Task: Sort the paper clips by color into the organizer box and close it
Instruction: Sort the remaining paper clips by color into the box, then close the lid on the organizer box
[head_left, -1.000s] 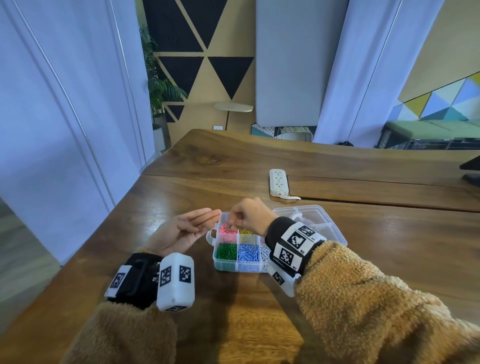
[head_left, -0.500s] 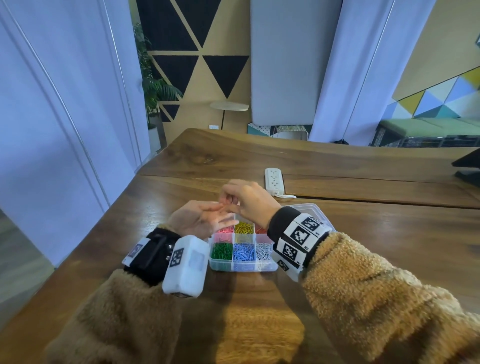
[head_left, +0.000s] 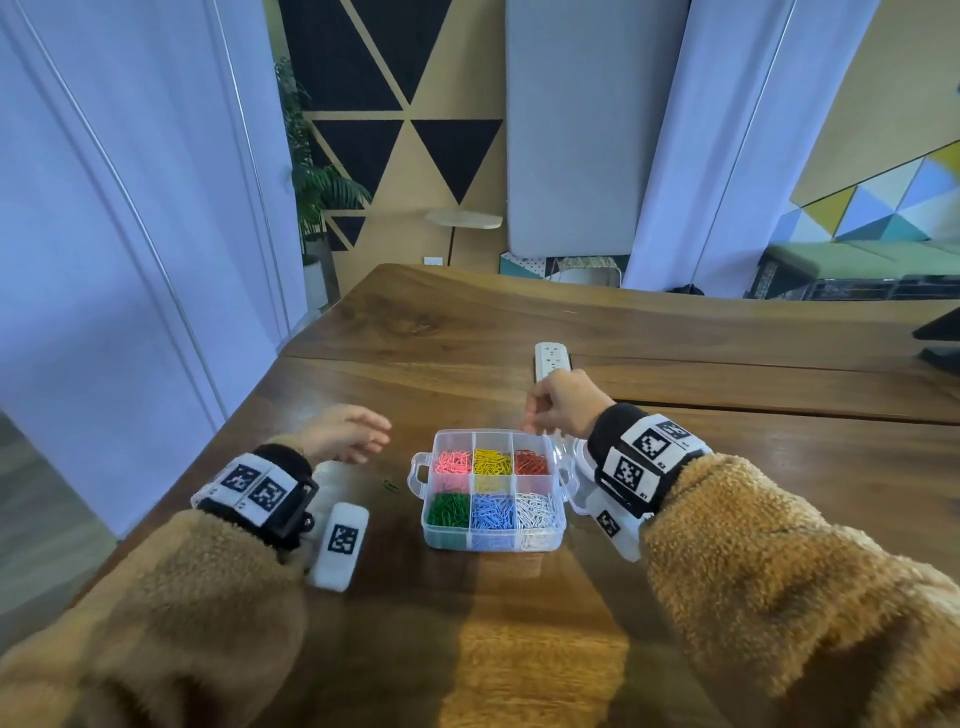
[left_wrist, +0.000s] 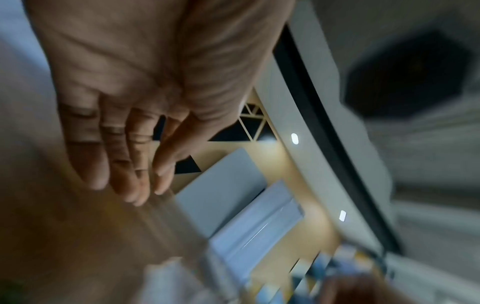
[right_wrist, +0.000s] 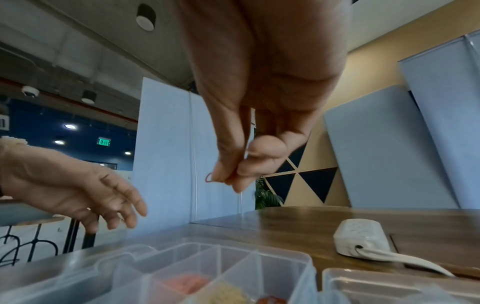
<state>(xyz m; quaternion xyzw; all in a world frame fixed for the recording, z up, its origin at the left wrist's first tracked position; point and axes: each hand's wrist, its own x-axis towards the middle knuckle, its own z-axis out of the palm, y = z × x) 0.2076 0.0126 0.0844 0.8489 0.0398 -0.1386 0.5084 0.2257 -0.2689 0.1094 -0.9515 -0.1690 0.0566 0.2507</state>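
A clear organizer box stands open on the table, its compartments filled with pink, yellow, red, green, blue and white paper clips. My right hand hovers over the box's far right corner, above the red compartment, and pinches a red paper clip between thumb and fingers. My left hand hangs relaxed and empty left of the box, fingers straight in the left wrist view. One green clip lies on the table left of the box. The open lid lies to the right, mostly hidden behind my right wrist.
A white power strip lies just beyond my right hand. The wooden table extends far and right; its left edge runs close to my left hand. A dark object sits at the far right edge.
The hands were together over the box, the right picking from the left palm. Now they have parted: the left moved left, the right moved right to the far right corner with a red clip.
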